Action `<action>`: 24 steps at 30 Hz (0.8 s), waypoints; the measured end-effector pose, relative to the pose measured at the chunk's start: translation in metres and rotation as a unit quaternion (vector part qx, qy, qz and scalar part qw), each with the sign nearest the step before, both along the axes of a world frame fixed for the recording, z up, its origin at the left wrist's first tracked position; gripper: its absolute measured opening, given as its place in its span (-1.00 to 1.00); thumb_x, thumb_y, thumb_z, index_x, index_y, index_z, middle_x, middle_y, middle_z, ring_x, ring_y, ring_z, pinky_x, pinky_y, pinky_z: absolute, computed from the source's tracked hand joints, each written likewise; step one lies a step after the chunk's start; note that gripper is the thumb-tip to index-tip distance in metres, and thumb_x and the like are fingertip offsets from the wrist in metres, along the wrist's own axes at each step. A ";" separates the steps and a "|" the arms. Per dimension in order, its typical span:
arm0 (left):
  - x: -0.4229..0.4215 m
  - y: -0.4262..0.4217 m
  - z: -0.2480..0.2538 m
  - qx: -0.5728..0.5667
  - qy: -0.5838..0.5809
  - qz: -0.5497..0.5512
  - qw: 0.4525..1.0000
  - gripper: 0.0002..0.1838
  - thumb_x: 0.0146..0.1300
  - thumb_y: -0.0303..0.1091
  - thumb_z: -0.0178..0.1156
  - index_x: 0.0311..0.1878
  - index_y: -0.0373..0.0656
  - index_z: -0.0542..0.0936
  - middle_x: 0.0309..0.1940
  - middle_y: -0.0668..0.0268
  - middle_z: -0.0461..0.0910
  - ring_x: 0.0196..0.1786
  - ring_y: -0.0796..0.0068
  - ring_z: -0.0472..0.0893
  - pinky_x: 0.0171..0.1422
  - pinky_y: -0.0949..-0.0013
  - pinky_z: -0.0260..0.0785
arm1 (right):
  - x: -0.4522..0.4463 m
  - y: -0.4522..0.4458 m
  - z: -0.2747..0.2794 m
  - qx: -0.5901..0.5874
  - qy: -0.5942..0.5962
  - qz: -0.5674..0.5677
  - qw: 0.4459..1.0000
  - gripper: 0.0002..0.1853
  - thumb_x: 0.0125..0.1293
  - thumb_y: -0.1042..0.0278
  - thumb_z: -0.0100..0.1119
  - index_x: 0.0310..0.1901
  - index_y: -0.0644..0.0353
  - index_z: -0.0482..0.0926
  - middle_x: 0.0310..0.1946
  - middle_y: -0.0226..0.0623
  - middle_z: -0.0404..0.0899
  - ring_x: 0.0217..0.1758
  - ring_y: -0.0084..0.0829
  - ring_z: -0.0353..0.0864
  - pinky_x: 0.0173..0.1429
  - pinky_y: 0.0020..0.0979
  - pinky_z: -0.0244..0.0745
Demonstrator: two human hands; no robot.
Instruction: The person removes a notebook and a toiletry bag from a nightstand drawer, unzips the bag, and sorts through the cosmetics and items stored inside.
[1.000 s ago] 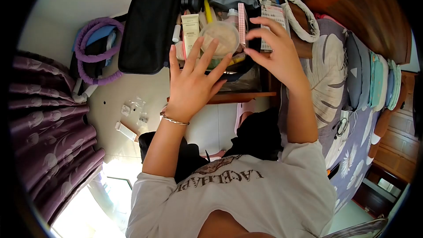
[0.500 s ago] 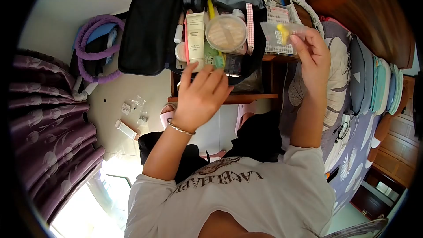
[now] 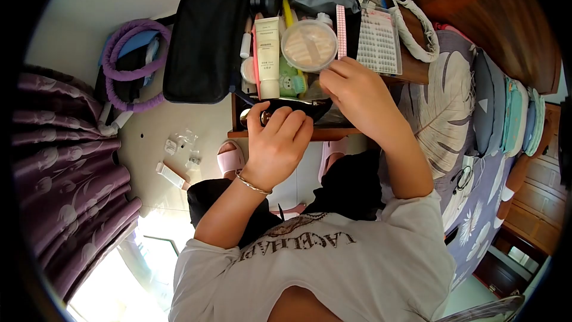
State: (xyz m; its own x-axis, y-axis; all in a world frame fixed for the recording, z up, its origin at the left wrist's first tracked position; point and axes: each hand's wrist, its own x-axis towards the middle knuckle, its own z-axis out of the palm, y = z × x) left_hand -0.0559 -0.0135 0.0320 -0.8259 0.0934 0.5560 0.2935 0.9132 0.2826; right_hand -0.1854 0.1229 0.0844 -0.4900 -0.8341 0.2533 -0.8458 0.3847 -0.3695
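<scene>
Resting at the front edge of the open black case (image 3: 205,42), the left hand (image 3: 277,143) has its fingers bent over the rim; whether they pinch anything cannot be told. The right hand (image 3: 366,92) dips over the case's right side with fingers curled, just beside a round clear tub (image 3: 309,45); its fingertips are hidden, so any hold there cannot be told either. The case stands on the desk (image 3: 412,71), its lid folded out to the left, above a drawer (image 3: 333,133) pulled open.

By its look, the case is soft-walled fabric, fairly weighty when this full and apt to sag if lifted by one edge; both side walls, low down, make the better hold. The tub seems light and stiff, with a smooth lid that may slip; its rim is best spanned by thumb and fingers, without pressing the lid. The pale tube (image 3: 268,53) beside it probably yields to a squeeze, so the firm cap end suits a grip. The slim pink-checked box (image 3: 341,30) looks like light card that could crush, and is best pinched gently by its long edges.
</scene>
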 end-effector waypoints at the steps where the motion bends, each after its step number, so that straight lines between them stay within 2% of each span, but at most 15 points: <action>1: 0.000 0.000 0.000 0.000 0.000 0.000 1.000 -0.81 -0.08 -0.43 0.19 -0.31 -0.16 0.58 -0.26 0.38 0.50 -0.11 0.43 0.52 0.15 0.04 0.21 | -0.003 -0.002 -0.002 -0.007 0.004 0.002 1.000 -0.80 -0.13 0.62 0.22 -0.46 0.22 0.40 -0.48 -0.26 0.40 -0.36 -0.20 0.45 -0.31 -0.27 0.40; 5: 0.002 0.002 0.000 0.004 0.003 0.002 1.000 -0.77 -0.11 -0.48 0.26 -0.29 -0.15 0.61 -0.29 0.39 0.52 -0.16 0.43 0.54 0.14 0.05 0.21 | -0.012 -0.002 0.001 0.030 0.004 0.050 0.998 -0.81 -0.11 0.57 0.24 -0.44 0.21 0.44 -0.45 -0.25 0.44 -0.37 -0.18 0.49 -0.32 -0.26 0.41; 7: 0.001 0.002 0.001 0.003 0.004 0.004 1.000 -0.77 -0.12 -0.48 0.26 -0.29 -0.15 0.61 -0.28 0.39 0.52 -0.16 0.43 0.54 0.14 0.05 0.22 | -0.012 0.004 0.012 0.132 -0.037 0.092 0.986 -0.82 -0.07 0.51 0.26 -0.39 0.21 0.47 -0.44 -0.23 0.47 -0.39 -0.16 0.52 -0.32 -0.25 0.42; 8: 0.000 0.002 0.001 -0.001 0.006 0.005 1.000 -0.77 -0.12 -0.48 0.26 -0.28 -0.16 0.61 -0.28 0.39 0.52 -0.15 0.42 0.54 0.14 0.05 0.22 | -0.012 0.006 0.013 0.132 -0.036 0.092 0.986 -0.82 -0.07 0.51 0.26 -0.39 0.21 0.47 -0.44 -0.23 0.47 -0.39 -0.16 0.52 -0.32 -0.25 0.42; 11: 0.000 0.003 0.003 -0.010 0.004 0.009 1.000 -0.76 -0.11 -0.47 0.24 -0.27 -0.17 0.61 -0.25 0.37 0.52 -0.12 0.41 0.54 0.15 0.04 0.22 | -0.011 0.008 0.015 0.158 -0.020 0.056 0.986 -0.85 0.02 0.47 0.24 -0.35 0.21 0.48 -0.45 -0.20 0.49 -0.37 -0.13 0.55 -0.32 -0.24 0.42; 13: 0.002 0.004 0.004 -0.015 0.000 0.010 1.000 -0.75 -0.10 -0.46 0.23 -0.25 -0.17 0.62 -0.24 0.37 0.52 -0.10 0.40 0.53 0.16 0.04 0.21 | -0.008 0.005 0.019 0.093 0.032 -0.013 0.995 -0.88 0.11 0.41 0.12 -0.30 0.18 0.47 -0.49 -0.22 0.53 -0.36 -0.19 0.61 -0.30 -0.24 0.50; 14: 0.003 0.005 0.004 -0.021 0.003 0.014 1.000 -0.74 -0.10 -0.46 0.22 -0.25 -0.18 0.62 -0.23 0.36 0.52 -0.09 0.40 0.53 0.16 0.05 0.21 | -0.008 0.004 0.019 0.093 0.033 -0.013 0.995 -0.88 0.11 0.41 0.12 -0.30 0.18 0.47 -0.49 -0.22 0.53 -0.36 -0.19 0.61 -0.30 -0.24 0.50; 16: 0.004 0.006 0.004 -0.027 0.006 0.018 0.999 -0.73 -0.10 -0.45 0.21 -0.24 -0.18 0.62 -0.22 0.36 0.51 -0.08 0.40 0.52 0.17 0.06 0.21 | -0.009 0.002 0.015 0.021 -0.076 -0.045 0.996 -0.87 0.16 0.39 0.07 -0.26 0.17 0.46 -0.47 -0.21 0.56 -0.37 -0.15 0.61 -0.31 -0.25 0.50; 17: 0.004 0.006 0.004 -0.023 0.005 0.017 1.000 -0.73 -0.11 -0.45 0.20 -0.23 -0.18 0.62 -0.21 0.36 0.51 -0.07 0.40 0.52 0.18 0.08 0.21 | -0.008 0.001 0.011 0.021 -0.076 -0.045 0.996 -0.87 0.16 0.39 0.07 -0.26 0.17 0.46 -0.47 -0.21 0.56 -0.37 -0.15 0.61 -0.31 -0.25 0.50; 19: 0.003 0.006 0.005 -0.020 0.005 0.016 1.000 -0.72 -0.11 -0.45 0.20 -0.23 -0.18 0.61 -0.20 0.36 0.51 -0.05 0.41 0.51 0.18 0.10 0.21 | -0.005 -0.001 0.002 0.115 -0.063 -0.104 0.986 -0.94 0.14 0.43 0.14 -0.36 0.18 0.48 -0.49 -0.21 0.53 -0.42 -0.13 0.56 -0.36 -0.26 0.44; 20: 0.003 0.006 0.006 -0.021 0.017 0.018 0.999 -0.71 -0.11 -0.46 0.19 -0.22 -0.19 0.62 -0.27 0.37 0.49 -0.12 0.41 0.51 0.12 0.15 0.23 | -0.004 -0.001 0.001 0.115 -0.062 -0.103 0.986 -0.94 0.14 0.43 0.14 -0.36 0.18 0.48 -0.49 -0.21 0.53 -0.42 -0.13 0.56 -0.36 -0.26 0.44; 22: 0.004 0.004 0.008 -0.023 0.030 0.023 0.999 -0.70 -0.11 -0.46 0.18 -0.21 -0.20 0.62 -0.33 0.38 0.47 -0.19 0.42 0.51 0.06 0.21 0.26 | 0.001 -0.002 -0.002 0.200 0.105 -0.066 0.972 -0.91 0.05 0.44 0.16 -0.38 0.15 0.49 -0.52 -0.26 0.54 -0.43 -0.21 0.56 -0.38 -0.32 0.45; 23: 0.006 0.003 0.008 -0.052 0.015 0.012 0.998 -0.69 -0.12 -0.45 0.16 -0.21 -0.22 0.62 -0.41 0.38 0.43 -0.30 0.45 0.48 -0.09 0.29 0.28 | 0.001 -0.003 -0.004 0.199 0.105 -0.065 0.972 -0.91 0.05 0.44 0.16 -0.38 0.15 0.49 -0.52 -0.26 0.54 -0.43 -0.21 0.56 -0.38 -0.32 0.45; 24: 0.007 0.002 0.007 -0.082 0.001 0.002 0.997 -0.68 -0.13 -0.43 0.13 -0.21 -0.24 0.61 -0.50 0.38 0.38 -0.41 0.49 0.44 -0.24 0.38 0.30 | -0.001 -0.005 -0.006 0.197 0.155 -0.032 0.968 -0.89 0.01 0.42 0.16 -0.37 0.15 0.49 -0.53 -0.28 0.52 -0.44 -0.24 0.56 -0.38 -0.34 0.46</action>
